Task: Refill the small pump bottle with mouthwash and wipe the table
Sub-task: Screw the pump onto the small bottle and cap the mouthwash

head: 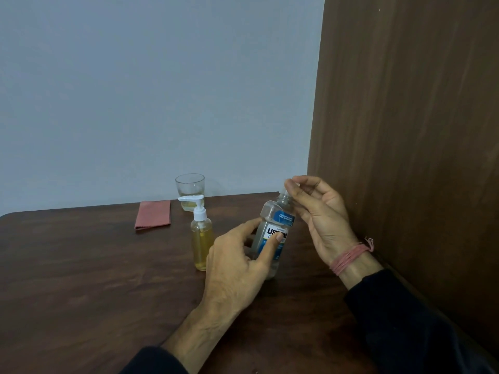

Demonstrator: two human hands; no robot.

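Note:
A clear mouthwash bottle (pixel 278 217) with a blue and white label stands slightly tilted on the dark wooden table (pixel 94 265). My left hand (pixel 237 263) grips its lower body, thumb across the label. My right hand (pixel 316 209) is just above the bottle's threaded neck, its fingertips pinching a small clear cap (pixel 288 184) lifted off the opening. Left of the mouthwash bottle stands the small pump bottle (pixel 201 236), white pump head on, holding yellowish liquid nearly to its shoulder.
A drinking glass (pixel 189 191) with a little pale liquid stands behind the pump bottle near the wall. A folded reddish cloth (pixel 153 214) lies at the back left. A brown wooden panel (pixel 405 130) rises along the table's right side.

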